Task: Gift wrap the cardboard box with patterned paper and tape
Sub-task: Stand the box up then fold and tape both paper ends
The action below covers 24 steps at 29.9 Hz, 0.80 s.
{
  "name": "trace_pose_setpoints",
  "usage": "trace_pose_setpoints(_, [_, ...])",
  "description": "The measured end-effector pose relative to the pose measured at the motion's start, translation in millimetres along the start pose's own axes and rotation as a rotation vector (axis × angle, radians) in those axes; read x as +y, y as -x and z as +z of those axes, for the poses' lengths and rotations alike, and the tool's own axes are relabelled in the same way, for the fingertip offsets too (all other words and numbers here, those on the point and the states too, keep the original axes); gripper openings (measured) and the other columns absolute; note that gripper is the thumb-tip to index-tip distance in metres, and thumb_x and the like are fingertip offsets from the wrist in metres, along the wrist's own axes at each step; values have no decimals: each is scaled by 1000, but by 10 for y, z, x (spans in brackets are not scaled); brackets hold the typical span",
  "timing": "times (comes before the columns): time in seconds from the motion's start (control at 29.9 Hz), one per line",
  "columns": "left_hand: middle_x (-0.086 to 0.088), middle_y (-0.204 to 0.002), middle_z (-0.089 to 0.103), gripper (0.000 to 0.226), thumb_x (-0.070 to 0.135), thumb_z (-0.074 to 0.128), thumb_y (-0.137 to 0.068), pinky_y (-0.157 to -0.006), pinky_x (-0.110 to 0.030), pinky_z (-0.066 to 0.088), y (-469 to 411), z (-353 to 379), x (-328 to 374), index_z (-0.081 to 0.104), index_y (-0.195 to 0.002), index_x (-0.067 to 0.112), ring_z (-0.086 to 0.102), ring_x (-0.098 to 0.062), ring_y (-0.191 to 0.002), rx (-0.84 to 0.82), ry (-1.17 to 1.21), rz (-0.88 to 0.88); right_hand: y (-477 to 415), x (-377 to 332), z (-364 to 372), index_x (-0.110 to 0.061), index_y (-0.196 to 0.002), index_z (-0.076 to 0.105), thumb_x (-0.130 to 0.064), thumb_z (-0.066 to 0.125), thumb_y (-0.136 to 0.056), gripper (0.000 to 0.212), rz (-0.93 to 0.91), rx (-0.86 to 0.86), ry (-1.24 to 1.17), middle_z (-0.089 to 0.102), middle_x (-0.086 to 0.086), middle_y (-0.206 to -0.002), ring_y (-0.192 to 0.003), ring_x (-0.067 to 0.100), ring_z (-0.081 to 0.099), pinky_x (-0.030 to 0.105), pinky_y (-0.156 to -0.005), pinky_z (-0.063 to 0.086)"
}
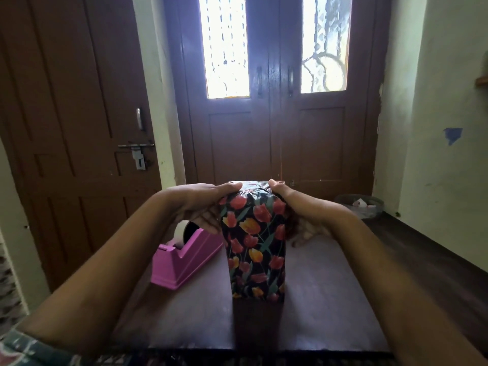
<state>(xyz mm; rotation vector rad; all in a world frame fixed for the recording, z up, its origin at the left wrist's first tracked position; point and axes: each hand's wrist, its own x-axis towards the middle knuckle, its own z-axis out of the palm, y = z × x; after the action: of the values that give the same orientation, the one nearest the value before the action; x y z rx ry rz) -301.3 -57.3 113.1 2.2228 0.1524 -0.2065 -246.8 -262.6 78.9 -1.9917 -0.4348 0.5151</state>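
The box [254,247] stands upright on the dark table [330,299], covered in black paper with red and yellow tulips. My left hand [203,207] grips its upper left side, thumb on the top edge and fingers down the left face. On the other side, my right hand [298,210] holds the upper right, thumb on the top and fingers curled against the right face. The folded paper at the top looks glossy between my thumbs. A pink tape dispenser [184,257] sits on the table just left of the box, partly behind my left hand.
Brown double doors with glass panes [274,101] stand beyond the table, and another brown door [74,128] is at the left. A waste bin [360,206] sits on the floor at the right near the wall.
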Motion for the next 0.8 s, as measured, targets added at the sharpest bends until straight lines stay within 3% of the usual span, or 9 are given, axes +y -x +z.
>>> trace_pose_setpoints(0.1, [-10,-92,70,34,51,47,-89,-73,-28,56,72,132,-1,56,-106,23,67,-18,-75,51,71,152,23,28,9,-10,-120,56,-63,30,-90,67,-180,75,-137,63,16,-118,-108,32,59,45,-101,41])
trace_pose_setpoints(0.17, [-11,-102,64,21,36,50,-93,-69,-25,54,82,246,-51,50,-112,27,63,-18,-80,70,184,235,-29,136,63,3,-119,52,-58,38,-88,69,-313,127,-250,61,26,-116,-103,43,57,42,-94,45])
trace_pose_setpoints(0.27, [-10,-102,57,33,13,51,-92,-62,-23,48,19,473,-257,43,-124,21,60,-17,-77,114,252,263,-118,453,198,-2,-121,45,-65,50,-78,76,-394,141,-314,60,18,-111,-97,30,61,33,-82,48])
trace_pose_setpoints(0.33, [-9,-110,57,37,7,53,-89,-68,-23,53,-26,656,-492,45,-119,27,65,-14,-80,112,334,256,-181,704,325,-18,-120,44,-61,54,-79,60,-383,181,-339,56,6,-122,-103,12,60,21,-82,50])
trace_pose_setpoints(0.43, [-2,-118,56,47,4,57,-84,-79,-28,55,-131,882,-839,44,-118,33,64,-17,-98,96,425,270,-252,995,449,-28,-120,40,-57,62,-59,72,-382,194,-377,54,-7,-121,-104,1,57,15,-79,49])
trace_pose_setpoints(0.57, [5,-128,54,52,-7,52,-84,-79,-25,54,-234,1045,-1151,46,-122,28,58,-13,-110,56,482,267,-360,1247,530,-19,-125,37,-23,60,-83,48,-305,164,-351,42,-8,-124,-102,-3,50,25,-83,50])
trace_pose_setpoints(0.64, [6,-128,55,52,-1,52,-82,-83,-29,53,-267,1039,-1214,47,-124,28,58,-16,-111,18,535,261,-417,1314,561,-22,-117,42,-15,57,-86,36,-318,175,-342,36,-7,-135,-108,7,52,24,-77,50])
trace_pose_setpoints(0.7, [2,-125,59,52,18,55,-77,-90,-34,49,-368,986,-1211,46,-128,27,59,-18,-111,87,559,171,-451,1295,564,-23,-108,48,-12,56,-88,24,-308,238,-310,46,0,-130,-95,9,56,27,-74,50])
trace_pose_setpoints(0.8, [-5,-115,62,36,31,53,-86,-90,-33,44,-485,943,-1115,53,-121,20,58,-18,-103,190,459,-7,-497,1227,551,-26,-117,48,-19,60,-87,33,-293,320,-215,52,4,-126,-104,11,55,32,-90,48])
